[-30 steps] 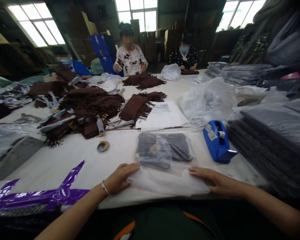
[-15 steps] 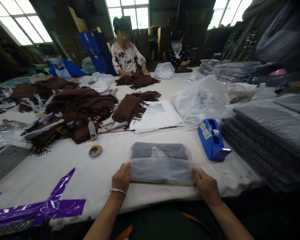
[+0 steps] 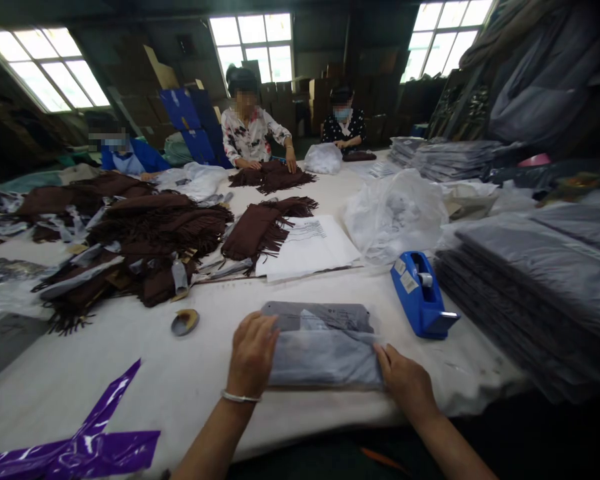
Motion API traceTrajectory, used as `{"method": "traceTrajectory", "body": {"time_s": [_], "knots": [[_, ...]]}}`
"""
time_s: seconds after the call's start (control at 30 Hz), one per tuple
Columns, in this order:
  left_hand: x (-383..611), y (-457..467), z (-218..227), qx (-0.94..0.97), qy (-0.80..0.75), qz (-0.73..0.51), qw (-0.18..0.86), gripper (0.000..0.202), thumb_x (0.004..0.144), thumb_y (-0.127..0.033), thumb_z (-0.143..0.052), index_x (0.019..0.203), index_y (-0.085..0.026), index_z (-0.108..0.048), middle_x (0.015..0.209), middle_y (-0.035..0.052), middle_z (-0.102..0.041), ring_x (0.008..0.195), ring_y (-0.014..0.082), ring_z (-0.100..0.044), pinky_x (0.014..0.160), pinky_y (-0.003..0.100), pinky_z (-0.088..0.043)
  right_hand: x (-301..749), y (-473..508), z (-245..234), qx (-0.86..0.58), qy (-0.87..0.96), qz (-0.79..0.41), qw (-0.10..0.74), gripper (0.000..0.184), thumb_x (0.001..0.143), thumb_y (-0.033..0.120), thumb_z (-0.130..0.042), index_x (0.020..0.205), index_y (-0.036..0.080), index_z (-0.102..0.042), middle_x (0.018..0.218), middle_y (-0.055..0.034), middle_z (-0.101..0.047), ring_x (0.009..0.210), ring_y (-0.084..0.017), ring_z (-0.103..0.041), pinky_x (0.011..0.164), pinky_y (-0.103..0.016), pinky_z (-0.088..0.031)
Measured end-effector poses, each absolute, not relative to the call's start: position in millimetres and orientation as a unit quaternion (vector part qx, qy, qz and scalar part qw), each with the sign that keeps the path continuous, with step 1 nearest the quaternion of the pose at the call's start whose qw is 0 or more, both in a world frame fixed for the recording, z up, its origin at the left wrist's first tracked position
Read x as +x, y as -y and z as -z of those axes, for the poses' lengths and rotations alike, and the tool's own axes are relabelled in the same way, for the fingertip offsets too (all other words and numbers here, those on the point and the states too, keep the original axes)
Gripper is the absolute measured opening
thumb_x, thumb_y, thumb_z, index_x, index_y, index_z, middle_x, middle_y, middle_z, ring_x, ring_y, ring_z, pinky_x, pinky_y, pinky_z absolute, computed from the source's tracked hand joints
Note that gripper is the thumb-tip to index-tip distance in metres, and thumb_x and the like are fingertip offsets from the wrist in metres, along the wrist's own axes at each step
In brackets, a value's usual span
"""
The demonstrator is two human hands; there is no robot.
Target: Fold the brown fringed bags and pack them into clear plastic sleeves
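Observation:
In front of me a clear plastic bag (image 3: 325, 360) lies flat on the table, with grey folded cloth inside. The bag's upper part shows printed lines and a pale patch. My left hand (image 3: 253, 353), with a bangle at the wrist, is closed over the bag's left edge, fingers bent together near its upper corner. At the right edge my right hand (image 3: 407, 380) pinches the plastic between thumb and fingers. A blue tape dispenser (image 3: 420, 293) stands beyond the right hand. To the left of the bag lies a used tape roll (image 3: 185, 323).
Brown fringed scarves (image 3: 150, 227) are heaped at left. Bagged grey goods (image 3: 530, 287) are stacked at right, beside a white plastic bag (image 3: 397, 213). Paper sheets (image 3: 310, 247) lie mid-table. Purple tape (image 3: 95, 427) crosses the near left. Three people are across the table.
My left hand has shifted up along the bag's left edge, its fingers now over the plastic. My right hand still holds the right edge. The camera view has tilted upward.

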State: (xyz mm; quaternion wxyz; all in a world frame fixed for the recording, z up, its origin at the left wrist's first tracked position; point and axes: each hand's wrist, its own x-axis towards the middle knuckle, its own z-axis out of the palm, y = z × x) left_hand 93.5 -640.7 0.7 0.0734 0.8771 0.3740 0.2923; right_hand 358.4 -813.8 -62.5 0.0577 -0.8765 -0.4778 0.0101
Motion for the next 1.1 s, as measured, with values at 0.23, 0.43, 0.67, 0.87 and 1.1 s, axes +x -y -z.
{"method": "traceTrajectory", "body": {"time_s": [0.23,0.43,0.67,0.87,1.1], "knots": [[152,635,35,0.87,-0.333,-0.269,0.246,0.014,0.08,-0.03,-0.06,0.075,-0.019,-0.056,0.098,0.0075,-0.057,0.098,0.0238,-0.051,0.089,0.044,-0.043,377,818,59,-0.861,0.461,-0.112,0.183,0.04,0.092,0.048,-0.03,0.073,0.025,-0.058,0.063,-0.002,-0.065,0.062,-0.021,-0.063,0.056,-0.029,-0.04],[146,630,45,0.853,-0.339,-0.291,0.271,0.012,0.08,-0.027,-0.059,0.072,-0.019,-0.055,0.1,0.0069,-0.057,0.099,0.0236,-0.05,0.092,0.045,-0.041,379,822,20,-0.822,0.443,-0.027,0.358,0.038,0.09,0.04,-0.039,0.123,0.024,-0.049,0.11,-0.0085,-0.063,0.1,-0.025,-0.059,0.087,-0.042,-0.046],[147,627,47,0.864,-0.342,-0.274,0.248,0.017,0.081,-0.034,-0.056,0.072,-0.019,-0.056,0.102,0.0075,-0.058,0.1,0.0255,-0.053,0.09,0.046,-0.041,325,789,30,-0.664,0.69,-0.158,0.241,0.055,0.089,0.042,-0.043,0.14,0.034,-0.026,0.147,0.0019,-0.028,0.136,-0.026,-0.022,0.109,-0.053,-0.023],[147,622,52,0.866,-0.345,-0.268,0.243,0.021,0.081,-0.039,-0.055,0.072,-0.02,-0.058,0.103,0.0078,-0.06,0.099,0.0263,-0.054,0.088,0.046,-0.042,402,832,46,-0.795,0.415,-0.127,0.424,0.04,0.09,0.047,-0.035,0.108,0.024,-0.063,0.11,-0.0059,-0.066,0.105,-0.025,-0.059,0.093,-0.044,-0.046],[147,620,54,0.866,-0.341,-0.277,0.24,0.028,0.081,-0.046,-0.052,0.07,-0.02,-0.058,0.101,0.0081,-0.06,0.096,0.0258,-0.055,0.086,0.044,-0.043,497,831,8,-0.834,0.269,-0.027,0.481,0.049,0.086,0.052,-0.035,0.102,0.015,-0.063,0.102,-0.0114,-0.067,0.096,-0.025,-0.061,0.079,-0.037,-0.05]]}}
